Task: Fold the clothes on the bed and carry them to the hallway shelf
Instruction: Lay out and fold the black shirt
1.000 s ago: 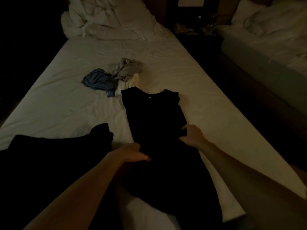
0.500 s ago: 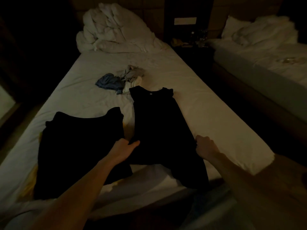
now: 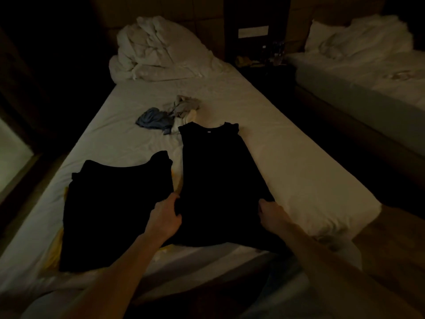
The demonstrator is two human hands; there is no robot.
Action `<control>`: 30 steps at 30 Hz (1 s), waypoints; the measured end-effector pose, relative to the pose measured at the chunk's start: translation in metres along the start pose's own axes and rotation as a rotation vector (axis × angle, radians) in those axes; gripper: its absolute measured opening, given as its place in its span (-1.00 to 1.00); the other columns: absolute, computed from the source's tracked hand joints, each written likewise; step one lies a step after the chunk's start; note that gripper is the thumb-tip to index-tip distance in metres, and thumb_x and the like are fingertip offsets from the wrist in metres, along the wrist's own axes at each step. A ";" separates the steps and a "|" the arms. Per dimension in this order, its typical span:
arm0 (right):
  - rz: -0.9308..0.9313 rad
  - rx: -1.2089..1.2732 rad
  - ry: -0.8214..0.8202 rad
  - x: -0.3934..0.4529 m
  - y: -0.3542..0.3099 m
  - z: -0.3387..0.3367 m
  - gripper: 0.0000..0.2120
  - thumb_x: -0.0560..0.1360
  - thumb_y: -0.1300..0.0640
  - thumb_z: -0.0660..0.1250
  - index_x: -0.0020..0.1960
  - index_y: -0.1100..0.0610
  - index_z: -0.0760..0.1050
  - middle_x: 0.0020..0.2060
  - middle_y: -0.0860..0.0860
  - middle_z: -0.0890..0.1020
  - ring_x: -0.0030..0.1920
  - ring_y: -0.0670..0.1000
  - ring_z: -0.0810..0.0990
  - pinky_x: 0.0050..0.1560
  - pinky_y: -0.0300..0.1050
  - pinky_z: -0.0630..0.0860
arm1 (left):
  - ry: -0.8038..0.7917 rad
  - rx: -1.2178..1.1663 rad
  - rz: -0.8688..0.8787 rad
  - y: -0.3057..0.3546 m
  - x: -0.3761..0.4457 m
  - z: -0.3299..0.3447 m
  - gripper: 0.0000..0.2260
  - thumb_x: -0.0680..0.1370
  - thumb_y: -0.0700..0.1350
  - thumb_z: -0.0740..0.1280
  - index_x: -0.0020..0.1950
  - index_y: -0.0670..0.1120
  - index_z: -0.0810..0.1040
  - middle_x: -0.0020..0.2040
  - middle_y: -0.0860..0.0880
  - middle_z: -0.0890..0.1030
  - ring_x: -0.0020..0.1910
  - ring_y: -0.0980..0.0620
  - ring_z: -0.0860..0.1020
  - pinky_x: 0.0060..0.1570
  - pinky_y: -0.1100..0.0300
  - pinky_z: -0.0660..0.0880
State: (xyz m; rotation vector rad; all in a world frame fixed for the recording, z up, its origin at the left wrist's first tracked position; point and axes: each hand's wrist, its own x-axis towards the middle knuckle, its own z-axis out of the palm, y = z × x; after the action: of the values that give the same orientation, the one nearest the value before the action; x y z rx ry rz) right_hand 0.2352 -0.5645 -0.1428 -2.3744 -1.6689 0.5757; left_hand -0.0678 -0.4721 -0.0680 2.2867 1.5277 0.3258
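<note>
Now, from the left side of the bed (image 3: 287, 162), a second black garment (image 3: 115, 208) lies flat near the foot, over something yellow that peeps out at its lower edge. Half a second back the left hand (image 3: 164, 221) had its fingers at the gap between the two dark pieces; it sits lower now, curled on the left side edge of the long black dress (image 3: 218, 185), pinching the cloth, as far as the dim light lets me tell. The dress lies lengthwise, neckline toward the pillows, both sides already folded in to a narrow strip. The right hand (image 3: 270, 211) has slid in along the right edge and grips it too, knuckles up. Beyond the neckline, a blue garment (image 3: 153, 120) and a pale crumpled heap (image 3: 186, 107) wait unfolded. I judge both hands are set to bring the hem up.
</note>
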 end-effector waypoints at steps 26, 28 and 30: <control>-0.264 -0.167 0.023 -0.030 0.023 -0.039 -0.54 0.56 0.25 0.22 0.44 0.06 0.28 0.21 0.15 0.55 0.17 0.20 0.53 0.01 -0.01 0.43 | -0.301 0.455 0.520 -0.015 0.012 0.054 -0.50 0.53 -0.16 0.36 0.43 0.10 0.35 0.36 0.03 0.39 0.32 0.00 0.45 0.24 0.10 0.46; -0.253 0.058 0.137 -0.024 0.008 -0.054 -0.68 0.55 0.28 0.24 0.27 0.07 0.38 -0.05 0.09 0.59 -0.11 0.15 0.57 -0.20 -0.04 0.36 | -0.261 0.344 0.469 -0.009 0.017 0.046 -0.55 0.54 -0.19 0.32 0.38 0.07 0.29 0.24 -0.03 0.51 0.17 -0.03 0.55 0.04 0.10 0.52; -0.233 0.222 0.187 -0.014 -0.004 -0.067 -0.75 0.48 0.32 0.29 0.08 0.05 0.44 -0.17 0.02 0.57 -0.21 0.06 0.55 -0.27 0.01 0.40 | -0.212 0.234 0.435 -0.006 0.025 0.035 -0.59 0.55 -0.21 0.28 0.32 0.06 0.25 0.09 -0.06 0.55 -0.05 -0.05 0.59 -0.19 0.13 0.51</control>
State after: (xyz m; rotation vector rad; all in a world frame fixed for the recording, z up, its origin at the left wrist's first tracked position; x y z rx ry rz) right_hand 0.2551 -0.5713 -0.0775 -1.9796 -1.6718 0.4561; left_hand -0.0497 -0.4530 -0.1025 2.7295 1.0018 0.0102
